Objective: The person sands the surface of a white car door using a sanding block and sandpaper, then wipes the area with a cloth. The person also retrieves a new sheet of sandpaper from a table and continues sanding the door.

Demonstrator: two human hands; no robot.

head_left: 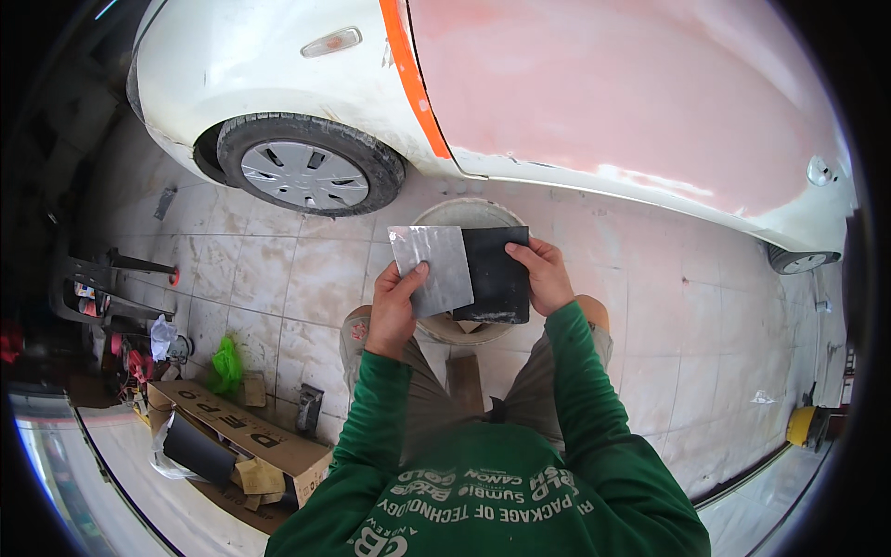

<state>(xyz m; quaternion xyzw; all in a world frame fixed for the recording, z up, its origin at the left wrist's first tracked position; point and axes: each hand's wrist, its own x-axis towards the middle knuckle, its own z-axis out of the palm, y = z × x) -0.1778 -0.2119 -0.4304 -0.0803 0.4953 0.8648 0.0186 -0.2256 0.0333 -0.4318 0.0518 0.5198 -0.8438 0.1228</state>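
Both hands work at the centre of the frame. Our left hand (394, 311) is closed in a pinch, thumb on top, on the lower edge of a grey rectangular abrasive sheet with a dull sheen (432, 266). Our right hand (543, 276) grips the right edge of a black rectangular abrasive sheet (495, 274) in the same way. The grey sheet overlaps the left edge of the black one. Both are held above a round pale bucket (469, 215) on the tiled floor (278, 278), just below the pink-primed car body panel (613, 84).

We judge the step in hand to be separating or selecting sheets. The next move calls for parting them cleanly without creasing, keeping a firm pinch on each.
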